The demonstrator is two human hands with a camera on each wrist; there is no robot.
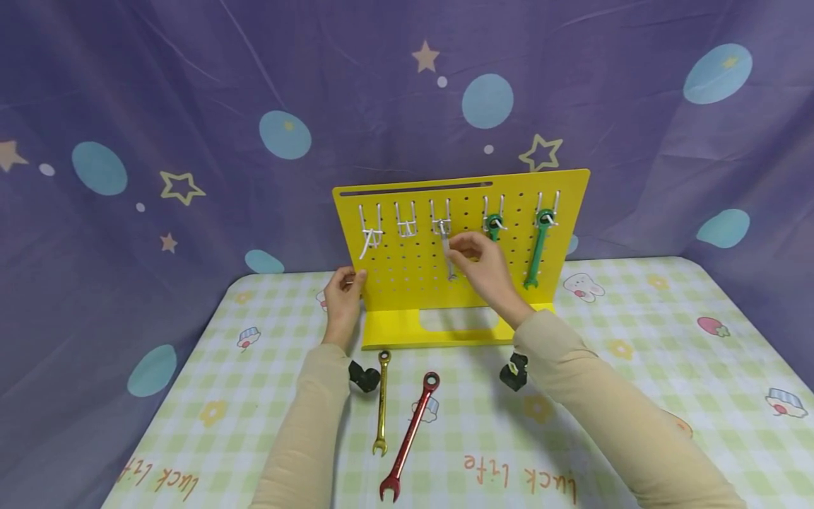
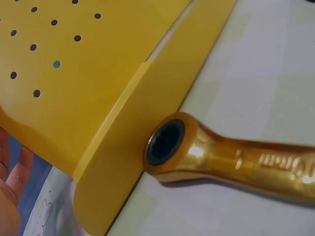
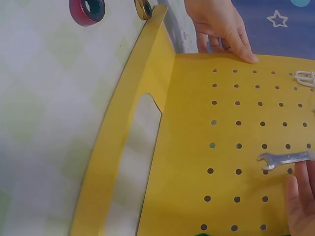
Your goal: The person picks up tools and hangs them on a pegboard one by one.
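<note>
A silver combination wrench point(image 1: 448, 261) hangs down the front of the yellow pegboard point(image 1: 407, 265), its ring end at a white hook. My right hand point(image 1: 486, 272) pinches this wrench below the ring; in the right wrist view its open end point(image 3: 269, 160) shows, while the thumb and forefinger are out of frame. My left hand point(image 1: 343, 297) grips the board's left edge, thumb on the front face and fingers behind, as the right wrist view shows. Two green wrenches point(image 1: 538, 251) hang on hooks to the right, one partly hidden by my right hand.
On the checked tablecloth before the board lie a gold wrench point(image 1: 382, 406) and a red wrench point(image 1: 410, 438). The gold one's ring end is close to the board's base point(image 1: 391, 329). Two white hooks point(image 1: 407, 227) on the left hold nothing. A purple curtain point(image 1: 381, 85) hangs behind.
</note>
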